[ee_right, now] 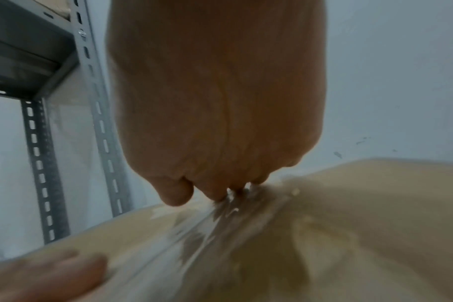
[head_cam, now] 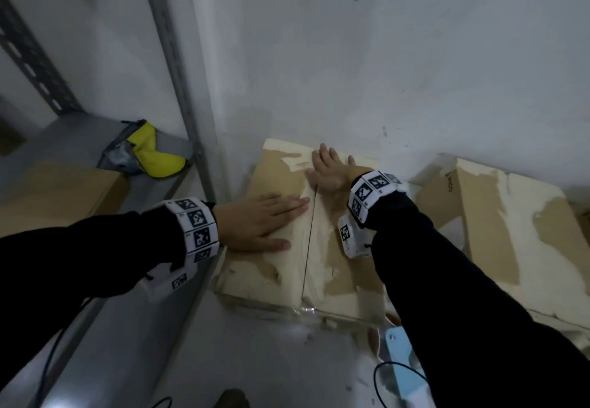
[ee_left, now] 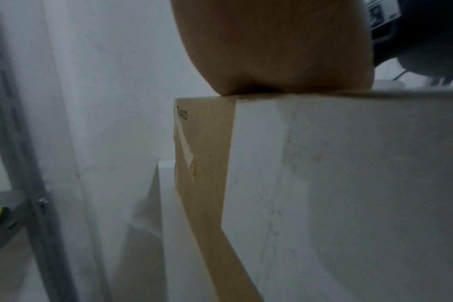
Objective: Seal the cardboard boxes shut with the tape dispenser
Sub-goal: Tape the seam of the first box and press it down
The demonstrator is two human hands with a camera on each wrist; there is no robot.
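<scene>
Nearest to you, low at the right edge of the head view, a pale blue object (head_cam: 404, 364) lies on the grey floor (head_cam: 255, 359) under your right sleeve (head_cam: 463, 296); it is too hidden to tell whether it is the tape dispenser. A thin black cable (head_cam: 383, 375) loops over it.

Just beyond, the cardboard box (head_cam: 281, 267) sits on the floor against the white wall (head_cam: 351, 56), its two top flaps closed and meeting along a dark seam (head_cam: 308, 245). Much of its brown surface is torn away to pale patches.

Your left hand (head_cam: 258, 222) lies flat on the left flap, fingers straight and together, tips just short of the seam, gripping nothing. The left wrist view shows only the heel of that hand pressed on the box's top edge. Your right hand (head_cam: 332, 169) lies flat farther along the box, at the far end of the seam, fingers spread and extended toward the wall, also holding nothing. In the right wrist view its fingertips (ee_right: 215, 194) press on a glossy strip along the seam.

To the right, a second box (head_cam: 498, 225) leans tilted, equally torn. To the left stands a grey metal shelf (head_cam: 79, 139) holding a yellow object (head_cam: 156, 155) and another brown box (head_cam: 60, 193).
</scene>
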